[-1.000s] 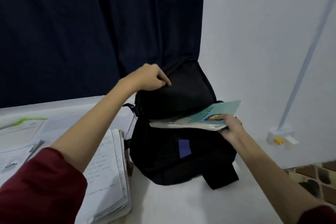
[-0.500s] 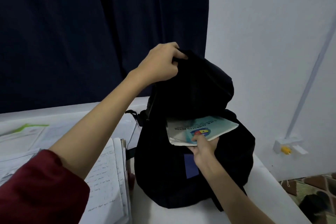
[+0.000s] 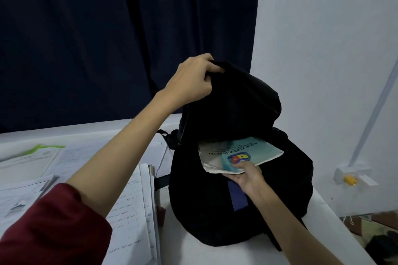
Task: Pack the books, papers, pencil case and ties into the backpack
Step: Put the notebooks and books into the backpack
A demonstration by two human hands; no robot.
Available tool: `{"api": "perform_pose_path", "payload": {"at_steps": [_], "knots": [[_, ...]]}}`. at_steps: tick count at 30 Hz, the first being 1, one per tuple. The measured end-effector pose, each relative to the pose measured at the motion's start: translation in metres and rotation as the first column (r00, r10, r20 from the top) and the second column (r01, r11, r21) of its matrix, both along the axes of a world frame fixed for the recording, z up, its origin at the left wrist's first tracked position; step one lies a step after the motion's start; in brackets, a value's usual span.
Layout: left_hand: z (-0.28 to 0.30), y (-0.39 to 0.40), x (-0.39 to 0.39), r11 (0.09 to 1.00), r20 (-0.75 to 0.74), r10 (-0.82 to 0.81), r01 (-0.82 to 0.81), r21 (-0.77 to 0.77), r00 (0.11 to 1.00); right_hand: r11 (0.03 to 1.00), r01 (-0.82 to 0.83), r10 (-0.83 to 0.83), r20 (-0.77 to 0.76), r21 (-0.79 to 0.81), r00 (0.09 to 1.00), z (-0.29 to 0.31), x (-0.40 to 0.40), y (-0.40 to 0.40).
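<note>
A black backpack [image 3: 269, 196] stands upright on the white table [image 3: 217, 254], its main mouth open. My left hand [image 3: 191, 80] grips the top flap of the backpack and holds it lifted. My right hand [image 3: 247, 175] pinches the near edge of a thin teal-and-white book [image 3: 256, 150] with a coloured crest. The book lies flat in the mouth of the backpack, its far part under the raised flap. A stack of handwritten notebooks [image 3: 137, 217] sits left of the bag. Loose papers [image 3: 30, 165] lie further left.
A dark curtain [image 3: 107, 38] hangs behind the table, with a pale wall [image 3: 323, 49] to the right. A white wall fitting with a yellow part [image 3: 351, 178] sits low on that wall. The table's right edge drops to a patterned floor [image 3: 370, 232].
My left hand raised the flap from low to high, and the backpack now stands taller. My right hand swung the book from the bag's right side into its mouth.
</note>
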State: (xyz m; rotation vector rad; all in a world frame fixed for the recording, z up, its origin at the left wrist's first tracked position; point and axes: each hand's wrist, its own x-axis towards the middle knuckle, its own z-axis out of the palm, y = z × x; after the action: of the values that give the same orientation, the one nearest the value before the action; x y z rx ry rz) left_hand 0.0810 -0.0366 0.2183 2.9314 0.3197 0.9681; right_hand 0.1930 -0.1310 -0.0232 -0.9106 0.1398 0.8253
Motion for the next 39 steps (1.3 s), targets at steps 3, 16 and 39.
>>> {"api": "perform_pose_path", "payload": {"at_steps": [3,16,39], "knots": [[-0.004,-0.005,0.004,1.0,-0.01,-0.018,0.019,0.003,1.0,0.994,-0.064,0.065,0.003,-0.084,0.998,0.001,-0.002,0.005],[-0.016,-0.005,0.0,1.0,-0.049,-0.02,0.019,-0.019,0.999,0.909,0.228,-0.15,0.237,-0.349,0.96,0.001,0.002,-0.037],[-0.153,0.03,-0.107,0.473,-0.2,-0.24,-0.066,-0.878,0.95,0.876,0.47,0.215,0.959,-0.106,-0.186,0.081,-0.085,-0.012]]}}
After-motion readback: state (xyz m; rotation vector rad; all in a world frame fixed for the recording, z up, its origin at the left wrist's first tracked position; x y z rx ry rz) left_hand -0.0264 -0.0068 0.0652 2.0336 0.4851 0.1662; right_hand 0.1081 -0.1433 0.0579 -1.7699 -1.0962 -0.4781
